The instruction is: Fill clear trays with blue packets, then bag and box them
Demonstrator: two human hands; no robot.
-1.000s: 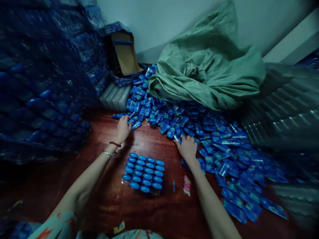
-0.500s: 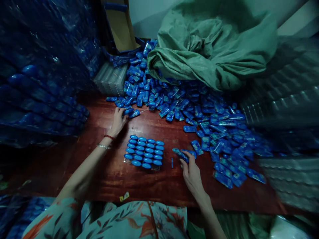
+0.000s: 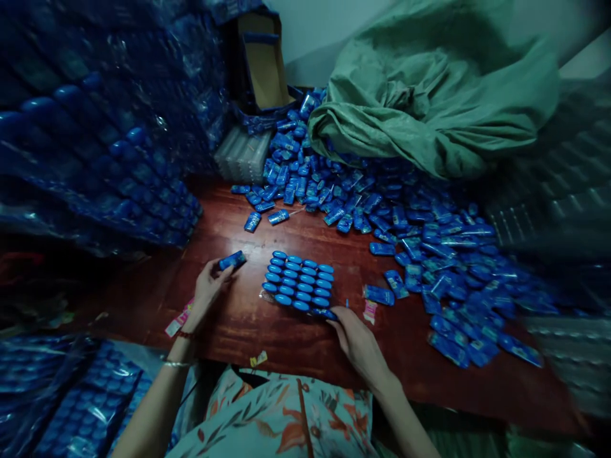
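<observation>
A clear tray (image 3: 263, 296) of upright blue packs stands in rows on the red-brown wooden table (image 3: 267, 331) in front of me. My left hand (image 3: 206, 287) holds one small blue pack (image 3: 231, 260) just left of the tray. At the tray's near right corner my right hand (image 3: 354, 340) presses a blue pack (image 3: 325, 313) against the last row. A big heap of loose blue packs (image 3: 405, 235) spreads from the far middle to the right.
A green woven sack (image 3: 429, 95) lies behind the heap. Wrapped stacks of filled trays (image 3: 95, 140) rise at the left. An open cardboard box (image 3: 262, 63) stands at the back, with empty clear trays (image 3: 241, 156) below it. Paper scraps lie near the table's front edge.
Both hands have drawn back from the heap to the tray. The left hand now carries one pack. The right hand brought its pack to the tray's near right corner.
</observation>
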